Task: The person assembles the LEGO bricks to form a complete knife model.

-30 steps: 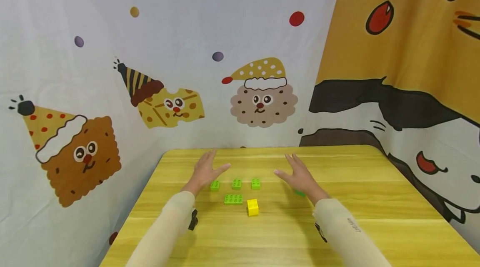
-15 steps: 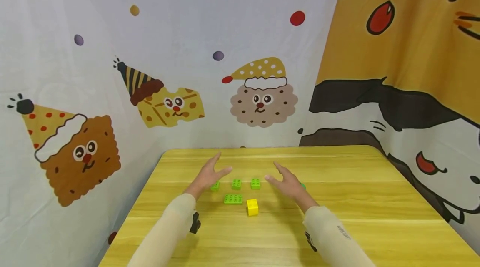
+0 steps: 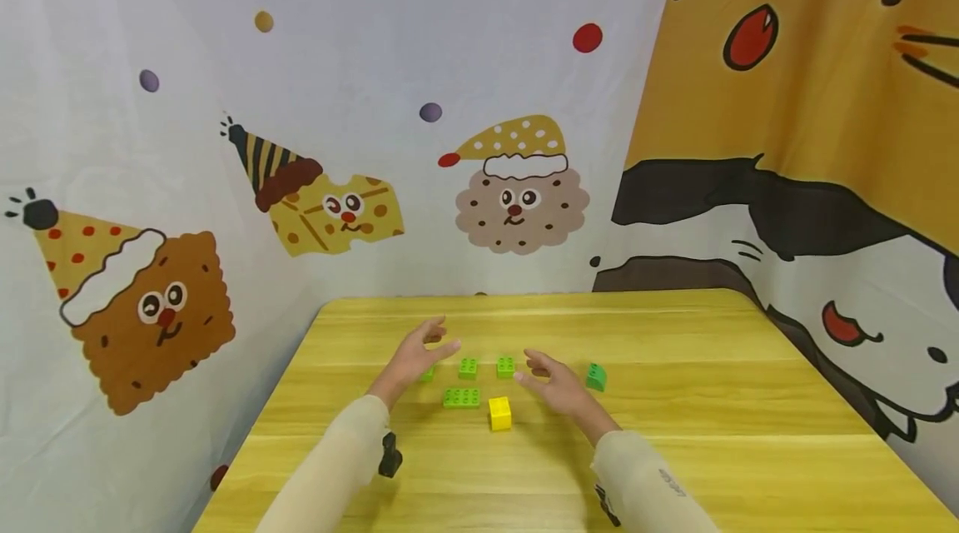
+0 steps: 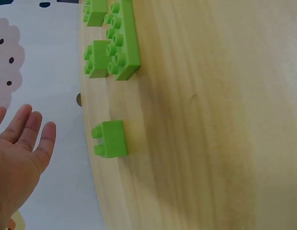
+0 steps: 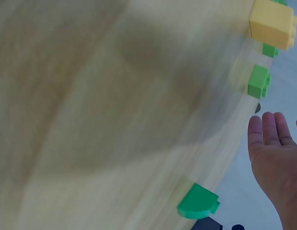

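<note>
My left hand point(image 3: 413, 358) hovers over the table with its fingers loosely extended and holds nothing. Under it, partly hidden in the head view, lies a small light-green block point(image 4: 112, 139). My right hand point(image 3: 558, 387) is also above the table, fingers relaxed and nothing in them. It is nearest to a square light-green block point(image 3: 505, 367) and a yellow block point(image 3: 499, 414). Between the hands are another square light-green block point(image 3: 468, 368) and a longer light-green block point(image 3: 461, 398) with two rows of studs. Right of the right hand sits a darker green block point(image 3: 596, 376) with a curved side.
All the blocks stand apart on a wooden table point(image 3: 697, 400). A cloth backdrop point(image 3: 360, 58) with cartoon prints hangs behind the table's far edge and along its left side. Dark devices point(image 3: 390, 455) are strapped at the wrists.
My right hand has moved left and nearer, uncovering the dark green curved block. My left hand has lowered slightly, its fingers a little more bent. The blocks stay in place.
</note>
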`<state>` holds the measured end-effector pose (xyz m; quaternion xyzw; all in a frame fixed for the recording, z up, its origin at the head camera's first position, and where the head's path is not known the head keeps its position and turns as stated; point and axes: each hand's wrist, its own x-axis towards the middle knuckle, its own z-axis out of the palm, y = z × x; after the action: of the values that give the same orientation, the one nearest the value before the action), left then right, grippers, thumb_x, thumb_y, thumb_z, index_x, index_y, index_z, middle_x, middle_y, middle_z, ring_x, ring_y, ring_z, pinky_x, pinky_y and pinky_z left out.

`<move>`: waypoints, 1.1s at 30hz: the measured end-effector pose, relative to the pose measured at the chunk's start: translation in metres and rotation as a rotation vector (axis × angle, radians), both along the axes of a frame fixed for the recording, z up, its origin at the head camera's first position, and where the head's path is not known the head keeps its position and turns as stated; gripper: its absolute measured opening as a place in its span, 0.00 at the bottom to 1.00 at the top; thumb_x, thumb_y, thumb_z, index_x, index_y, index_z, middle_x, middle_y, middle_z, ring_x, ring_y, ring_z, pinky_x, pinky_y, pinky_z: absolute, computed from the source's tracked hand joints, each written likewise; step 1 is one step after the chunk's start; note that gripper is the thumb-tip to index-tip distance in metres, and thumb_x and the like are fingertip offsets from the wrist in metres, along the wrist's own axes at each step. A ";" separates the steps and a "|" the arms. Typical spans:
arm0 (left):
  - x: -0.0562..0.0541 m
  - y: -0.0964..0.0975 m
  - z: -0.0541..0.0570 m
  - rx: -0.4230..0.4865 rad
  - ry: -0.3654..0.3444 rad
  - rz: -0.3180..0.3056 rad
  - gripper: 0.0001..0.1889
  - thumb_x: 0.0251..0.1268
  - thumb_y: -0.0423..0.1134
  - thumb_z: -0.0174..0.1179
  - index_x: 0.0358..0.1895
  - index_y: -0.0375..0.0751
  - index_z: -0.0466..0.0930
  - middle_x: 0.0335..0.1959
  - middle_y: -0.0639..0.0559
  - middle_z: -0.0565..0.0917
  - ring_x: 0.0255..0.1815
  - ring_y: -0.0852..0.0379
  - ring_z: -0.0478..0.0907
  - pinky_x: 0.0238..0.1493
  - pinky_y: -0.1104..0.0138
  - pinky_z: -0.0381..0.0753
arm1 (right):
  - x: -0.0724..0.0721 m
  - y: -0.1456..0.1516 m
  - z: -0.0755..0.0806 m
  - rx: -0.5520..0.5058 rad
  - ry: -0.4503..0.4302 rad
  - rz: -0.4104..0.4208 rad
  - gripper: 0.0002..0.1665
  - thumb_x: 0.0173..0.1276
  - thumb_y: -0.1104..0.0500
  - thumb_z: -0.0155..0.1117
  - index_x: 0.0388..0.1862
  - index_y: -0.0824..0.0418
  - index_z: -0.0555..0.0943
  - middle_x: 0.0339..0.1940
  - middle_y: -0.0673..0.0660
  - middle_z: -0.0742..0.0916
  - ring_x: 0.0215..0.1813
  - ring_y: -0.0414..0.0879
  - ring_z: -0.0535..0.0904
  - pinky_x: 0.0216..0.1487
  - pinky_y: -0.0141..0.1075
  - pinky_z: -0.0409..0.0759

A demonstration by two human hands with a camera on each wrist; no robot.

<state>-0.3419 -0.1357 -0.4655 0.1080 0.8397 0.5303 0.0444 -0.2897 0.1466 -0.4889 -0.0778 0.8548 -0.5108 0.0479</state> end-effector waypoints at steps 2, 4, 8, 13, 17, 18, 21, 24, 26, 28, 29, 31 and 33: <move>0.003 0.000 -0.003 0.001 -0.008 -0.007 0.44 0.61 0.62 0.65 0.77 0.48 0.60 0.69 0.45 0.70 0.71 0.43 0.64 0.66 0.43 0.64 | 0.002 -0.002 -0.004 -0.008 -0.005 0.010 0.39 0.72 0.44 0.63 0.75 0.58 0.66 0.68 0.64 0.75 0.69 0.61 0.69 0.65 0.60 0.66; 0.004 0.001 -0.006 -0.003 -0.013 -0.016 0.43 0.60 0.62 0.66 0.76 0.50 0.62 0.69 0.46 0.71 0.71 0.44 0.64 0.66 0.43 0.64 | 0.002 -0.003 -0.009 -0.022 -0.015 0.019 0.39 0.70 0.44 0.65 0.75 0.58 0.67 0.67 0.62 0.76 0.68 0.61 0.70 0.65 0.60 0.66; 0.008 0.001 -0.011 -0.009 -0.003 -0.037 0.37 0.64 0.57 0.66 0.73 0.49 0.67 0.66 0.46 0.73 0.70 0.43 0.66 0.66 0.43 0.64 | 0.004 -0.007 -0.016 -0.047 -0.029 0.044 0.40 0.67 0.45 0.68 0.72 0.61 0.69 0.66 0.62 0.77 0.66 0.61 0.71 0.65 0.60 0.66; 0.012 0.001 -0.015 -0.014 0.005 -0.062 0.31 0.67 0.50 0.65 0.71 0.45 0.70 0.65 0.44 0.74 0.68 0.42 0.67 0.65 0.43 0.65 | 0.011 -0.009 -0.021 -0.064 -0.030 0.087 0.40 0.65 0.47 0.72 0.69 0.66 0.72 0.65 0.62 0.78 0.65 0.60 0.71 0.65 0.59 0.66; 0.017 0.001 -0.019 -0.018 -0.006 -0.080 0.31 0.66 0.50 0.66 0.70 0.43 0.71 0.65 0.43 0.74 0.68 0.41 0.67 0.65 0.43 0.65 | 0.013 -0.010 -0.024 -0.063 -0.049 0.101 0.39 0.63 0.47 0.73 0.67 0.64 0.73 0.63 0.60 0.79 0.64 0.60 0.71 0.66 0.59 0.65; 0.018 0.001 -0.020 -0.018 -0.012 -0.084 0.31 0.66 0.49 0.66 0.69 0.43 0.71 0.65 0.43 0.75 0.68 0.42 0.67 0.65 0.43 0.65 | 0.014 -0.010 -0.025 -0.063 -0.057 0.100 0.39 0.62 0.47 0.74 0.67 0.63 0.74 0.63 0.59 0.79 0.65 0.59 0.71 0.66 0.59 0.65; 0.021 -0.001 -0.024 -0.028 -0.022 -0.101 0.33 0.65 0.52 0.67 0.69 0.42 0.71 0.65 0.43 0.75 0.67 0.42 0.68 0.65 0.43 0.66 | 0.015 -0.012 -0.027 -0.067 -0.059 0.109 0.38 0.61 0.49 0.75 0.66 0.63 0.74 0.63 0.59 0.80 0.64 0.60 0.72 0.66 0.59 0.64; 0.022 -0.002 -0.027 -0.033 -0.031 -0.111 0.36 0.63 0.56 0.67 0.70 0.42 0.71 0.63 0.44 0.75 0.66 0.42 0.68 0.64 0.43 0.67 | 0.016 -0.014 -0.027 -0.069 -0.054 0.118 0.37 0.60 0.51 0.76 0.65 0.64 0.75 0.62 0.60 0.80 0.64 0.59 0.72 0.66 0.59 0.65; 0.023 -0.003 -0.029 -0.033 -0.034 -0.115 0.37 0.62 0.57 0.67 0.70 0.42 0.71 0.63 0.45 0.75 0.66 0.43 0.68 0.63 0.43 0.67 | 0.017 -0.015 -0.028 -0.073 -0.059 0.120 0.36 0.60 0.53 0.76 0.65 0.64 0.76 0.61 0.59 0.80 0.63 0.59 0.72 0.66 0.59 0.65; 0.024 -0.004 -0.031 -0.031 -0.035 -0.121 0.35 0.63 0.55 0.67 0.70 0.42 0.71 0.63 0.45 0.75 0.65 0.42 0.68 0.63 0.43 0.68 | 0.017 -0.017 -0.029 -0.073 -0.055 0.122 0.36 0.60 0.54 0.76 0.64 0.64 0.76 0.60 0.58 0.81 0.62 0.59 0.73 0.65 0.58 0.66; 0.024 -0.005 -0.032 -0.029 -0.036 -0.123 0.34 0.64 0.54 0.67 0.69 0.42 0.71 0.63 0.45 0.76 0.65 0.42 0.69 0.62 0.43 0.68 | 0.017 -0.017 -0.030 -0.076 -0.055 0.121 0.35 0.59 0.55 0.77 0.64 0.65 0.76 0.59 0.58 0.81 0.62 0.59 0.73 0.65 0.58 0.66; 0.025 -0.005 -0.033 -0.030 -0.040 -0.125 0.32 0.66 0.51 0.66 0.69 0.42 0.72 0.63 0.44 0.76 0.65 0.42 0.69 0.62 0.43 0.68 | 0.018 -0.018 -0.030 -0.086 -0.059 0.118 0.35 0.59 0.56 0.77 0.64 0.65 0.76 0.58 0.57 0.81 0.62 0.58 0.73 0.65 0.57 0.67; 0.025 -0.006 -0.035 -0.031 -0.044 -0.126 0.30 0.67 0.48 0.66 0.69 0.41 0.72 0.63 0.44 0.76 0.65 0.42 0.69 0.63 0.43 0.68 | 0.018 -0.018 -0.031 -0.083 -0.051 0.116 0.34 0.59 0.57 0.77 0.63 0.65 0.77 0.58 0.57 0.81 0.61 0.58 0.74 0.64 0.57 0.68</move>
<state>-0.3164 -0.1416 -0.5008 0.1480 0.8383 0.5156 0.0979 -0.2715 0.1282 -0.5202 -0.1163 0.8254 -0.5441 0.0960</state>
